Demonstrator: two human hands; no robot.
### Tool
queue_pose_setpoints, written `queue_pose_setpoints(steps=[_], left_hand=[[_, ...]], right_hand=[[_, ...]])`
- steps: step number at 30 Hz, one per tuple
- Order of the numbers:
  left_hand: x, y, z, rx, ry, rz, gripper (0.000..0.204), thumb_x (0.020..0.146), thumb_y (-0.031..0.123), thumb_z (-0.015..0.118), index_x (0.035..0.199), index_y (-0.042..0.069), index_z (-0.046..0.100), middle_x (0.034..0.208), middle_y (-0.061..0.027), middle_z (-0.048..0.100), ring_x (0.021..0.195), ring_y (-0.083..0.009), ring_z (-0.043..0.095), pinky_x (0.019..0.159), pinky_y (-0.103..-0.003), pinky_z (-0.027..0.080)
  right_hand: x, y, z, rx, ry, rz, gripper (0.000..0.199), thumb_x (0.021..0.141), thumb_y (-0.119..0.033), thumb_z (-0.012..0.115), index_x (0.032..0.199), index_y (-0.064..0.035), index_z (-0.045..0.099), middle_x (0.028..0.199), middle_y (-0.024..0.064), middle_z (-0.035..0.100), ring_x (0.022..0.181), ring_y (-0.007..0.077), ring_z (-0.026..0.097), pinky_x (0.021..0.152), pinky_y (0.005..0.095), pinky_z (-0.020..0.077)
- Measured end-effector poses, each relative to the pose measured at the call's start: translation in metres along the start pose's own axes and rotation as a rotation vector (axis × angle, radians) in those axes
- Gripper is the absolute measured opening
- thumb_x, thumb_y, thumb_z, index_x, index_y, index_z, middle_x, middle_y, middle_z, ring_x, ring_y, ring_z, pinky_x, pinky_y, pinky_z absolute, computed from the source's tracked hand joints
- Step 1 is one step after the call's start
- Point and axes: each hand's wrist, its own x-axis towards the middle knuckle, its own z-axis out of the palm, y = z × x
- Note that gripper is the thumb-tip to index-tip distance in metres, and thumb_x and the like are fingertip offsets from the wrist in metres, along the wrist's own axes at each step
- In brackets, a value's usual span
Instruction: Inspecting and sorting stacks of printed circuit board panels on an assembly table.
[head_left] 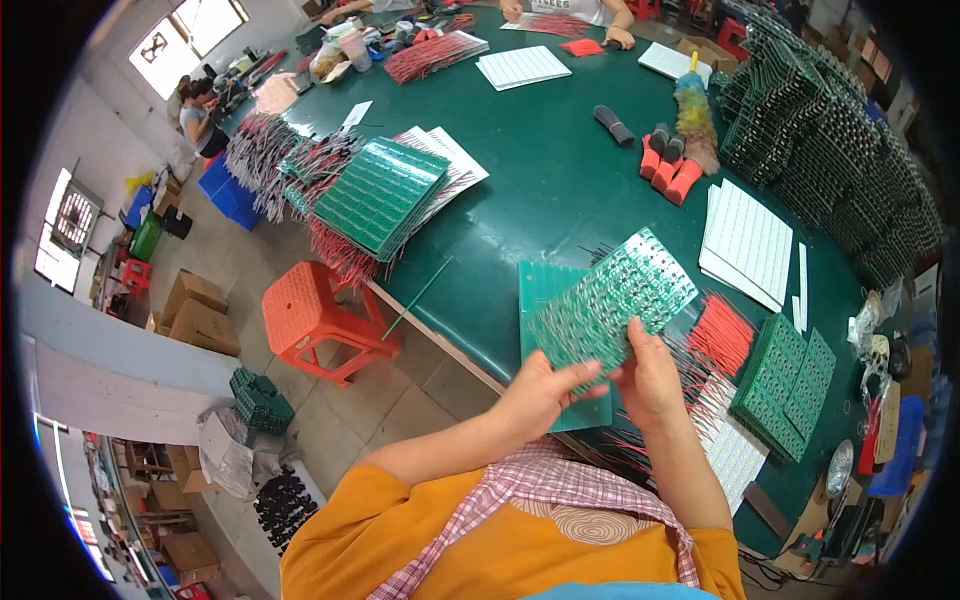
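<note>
Between my two hands is a green circuit board panel (625,285), tilted above the table and covered in rows of small parts; its lower left is smeared by motion. My left hand (550,395) grips its near left corner, thumb on top. My right hand (652,378) holds the near right edge, with the thumb along the face. Beneath the panel lies a flat green plate (537,290), partly hidden. Just right of my right hand are a bundle of short red wires (722,335) and a white sheet with a grid pattern (735,460).
Stacked green panels (768,385) lie at the right, with white sheets (745,245) beyond. A tall rack of boards (820,140) stands at the far right. More panels (385,195) rest on wires at the left table edge, near an orange stool (310,310). Another person's hand (620,38) is across the table.
</note>
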Motion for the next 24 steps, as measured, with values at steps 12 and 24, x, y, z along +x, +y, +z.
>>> queue_pose_setpoints(steps=[12, 24], left_hand=[[-0.006, 0.010, -0.028, 0.244, -0.190, -0.171, 0.026, 0.090, 0.025, 0.056, 0.099, 0.001, 0.051, 0.089, -0.0108, 0.063, 0.077, -0.0159, 0.063, 0.062, -0.025, 0.050], [0.022, 0.079, -0.053, 0.258, 0.064, 0.334, 0.028, 0.087, 0.018, 0.057, 0.112, 0.006, 0.049, 0.076, -0.0048, 0.060, 0.060, -0.0104, 0.057, 0.048, -0.019, 0.042]], right_hand=[[0.001, -0.025, -0.007, 0.106, 0.132, -0.108, 0.031, 0.092, -0.020, 0.049, 0.117, -0.0017, 0.050, 0.112, 0.0092, 0.058, 0.101, 0.0205, 0.056, 0.090, 0.0372, 0.0430], [-0.001, -0.022, -0.018, 0.115, 0.180, -0.113, 0.031, 0.090, -0.017, 0.048, 0.115, -0.0002, 0.052, 0.110, 0.0103, 0.060, 0.098, 0.0228, 0.059, 0.088, 0.0392, 0.0467]])
